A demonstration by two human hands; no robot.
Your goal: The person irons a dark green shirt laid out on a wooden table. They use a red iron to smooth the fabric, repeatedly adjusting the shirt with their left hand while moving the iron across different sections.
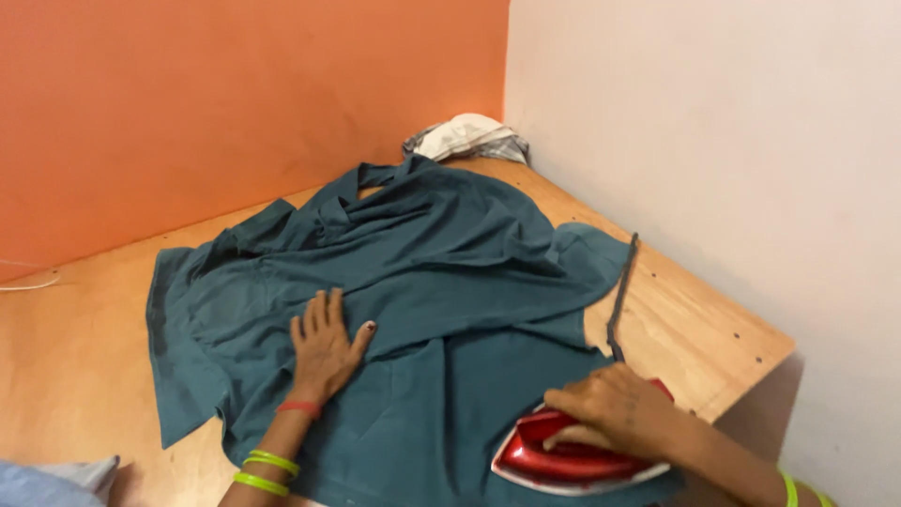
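A dark teal garment [441, 272] lies spread and wrinkled over a wooden board [685, 329]. My left hand [324, 345] rests flat on the cloth near its middle, fingers spread, with a red thread and green bangles at the wrist. My right hand [615, 408] grips the handle of a red iron [554, 460], which sits on the garment's lower right part. The iron's dark cord [620, 296] runs up along the board's right side.
A crumpled white and grey cloth [466, 139] is bunched in the far corner where the orange wall [235, 103] meets the white wall [732, 141]. The board's right edge drops off close to the iron. A pale blue fabric [52, 481] shows at the lower left.
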